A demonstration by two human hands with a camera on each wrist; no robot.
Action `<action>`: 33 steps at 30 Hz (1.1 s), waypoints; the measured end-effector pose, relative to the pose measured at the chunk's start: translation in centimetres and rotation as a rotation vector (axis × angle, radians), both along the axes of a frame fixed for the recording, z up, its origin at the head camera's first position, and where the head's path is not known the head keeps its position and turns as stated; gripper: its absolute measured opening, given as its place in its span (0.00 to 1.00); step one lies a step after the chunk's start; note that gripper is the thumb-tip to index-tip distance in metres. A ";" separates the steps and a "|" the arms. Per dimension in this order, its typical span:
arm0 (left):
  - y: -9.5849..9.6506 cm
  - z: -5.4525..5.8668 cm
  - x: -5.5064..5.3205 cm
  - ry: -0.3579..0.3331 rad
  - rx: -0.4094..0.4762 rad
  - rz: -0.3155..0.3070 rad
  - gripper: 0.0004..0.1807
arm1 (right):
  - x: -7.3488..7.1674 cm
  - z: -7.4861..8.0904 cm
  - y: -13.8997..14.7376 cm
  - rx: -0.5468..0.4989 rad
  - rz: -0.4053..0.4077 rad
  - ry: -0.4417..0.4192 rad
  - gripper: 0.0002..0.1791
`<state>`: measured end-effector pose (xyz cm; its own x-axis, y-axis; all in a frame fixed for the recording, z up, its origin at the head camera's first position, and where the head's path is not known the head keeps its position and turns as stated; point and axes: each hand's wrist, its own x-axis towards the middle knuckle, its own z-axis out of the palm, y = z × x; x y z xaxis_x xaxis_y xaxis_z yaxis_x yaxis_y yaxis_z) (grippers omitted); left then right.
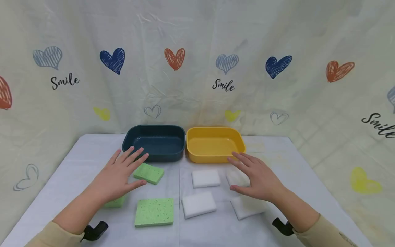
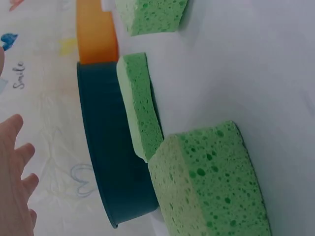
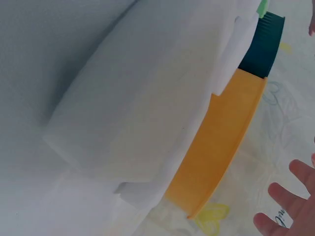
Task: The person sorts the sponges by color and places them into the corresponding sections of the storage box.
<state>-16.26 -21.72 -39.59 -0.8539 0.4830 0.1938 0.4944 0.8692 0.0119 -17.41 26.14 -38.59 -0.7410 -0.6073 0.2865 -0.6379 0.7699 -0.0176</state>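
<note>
Fingers spread, my left hand [image 1: 115,178] hovers over the left part of the table and holds nothing. Below and beside it lie green sponges: one tilted sponge [image 1: 149,173] by the dark blue bin, one nearer sponge [image 1: 154,212], and a third sponge [image 1: 115,202] partly hidden under the hand. My right hand [image 1: 260,176], also spread and holding nothing, is above the white sponges on the right. Two white sponges, a far one [image 1: 206,178] and a near one [image 1: 199,204], lie in view; two others, one [image 1: 237,178] and another [image 1: 248,207], are partly covered by that hand.
A dark blue bin [image 1: 153,160] and a yellow bin [image 1: 213,159] stand side by side at the table's back edge, with nothing seen in them. White cloth covers the table [image 1: 179,236]. Behind hangs a curtain [image 1: 197,31] printed with hearts. A black camera mount sits on each wrist.
</note>
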 end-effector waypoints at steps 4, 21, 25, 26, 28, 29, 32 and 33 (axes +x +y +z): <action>-0.6 -0.1 -0.5 -0.004 -0.006 0.021 0.48 | -0.2 -0.1 -0.1 -0.024 0.020 -0.008 0.46; -2.7 0.3 -2.7 -0.094 0.036 0.101 0.47 | -0.7 -0.5 -1.7 0.030 0.026 -0.177 0.43; -3.5 0.7 -3.6 -0.128 0.031 0.129 0.47 | -1.0 -0.6 -2.2 0.058 0.028 -0.199 0.42; -3.6 0.8 -3.8 -0.135 0.033 0.134 0.47 | -1.1 -0.6 -2.3 0.065 0.029 -0.203 0.42; -3.9 1.0 -4.2 -0.151 0.033 0.145 0.47 | -1.4 -0.7 -2.5 0.074 0.036 -0.213 0.41; -4.0 1.1 -4.5 -0.156 0.031 0.150 0.47 | -1.6 -0.8 -2.6 0.078 0.042 -0.218 0.40; -4.4 1.2 -5.3 -0.177 0.028 0.168 0.48 | -2.2 -0.9 -3.0 0.101 0.046 -0.243 0.39; -4.5 1.2 -5.6 -0.188 0.027 0.175 0.48 | -2.3 -0.9 -3.1 0.108 0.048 -0.248 0.39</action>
